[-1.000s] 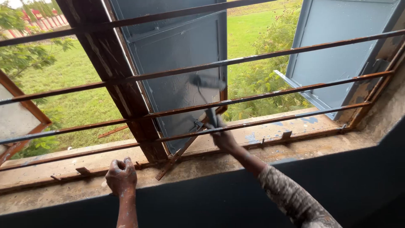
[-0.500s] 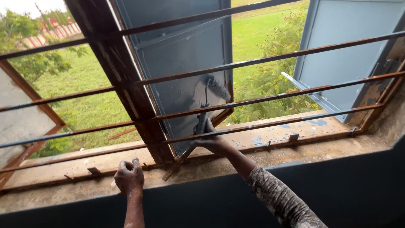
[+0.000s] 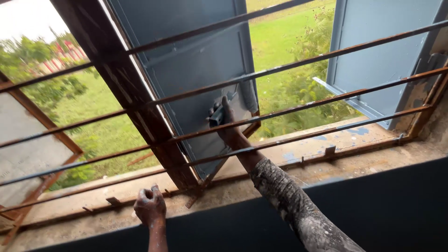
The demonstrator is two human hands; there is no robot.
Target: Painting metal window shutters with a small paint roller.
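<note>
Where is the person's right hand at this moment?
In the head view, the right hand is near the centre, reaching out between two rusty window bars and gripping a dark tool handle against the blue-grey shutter.

The right arm is stretching far forward, its paint-flecked sleeve covering the forearm — the right hand (image 3: 225, 122) is closing its fingers in a grip. The left hand (image 3: 150, 206) is curling into a loose fist lower down, its wrist rising straight — forearm bare.
</note>
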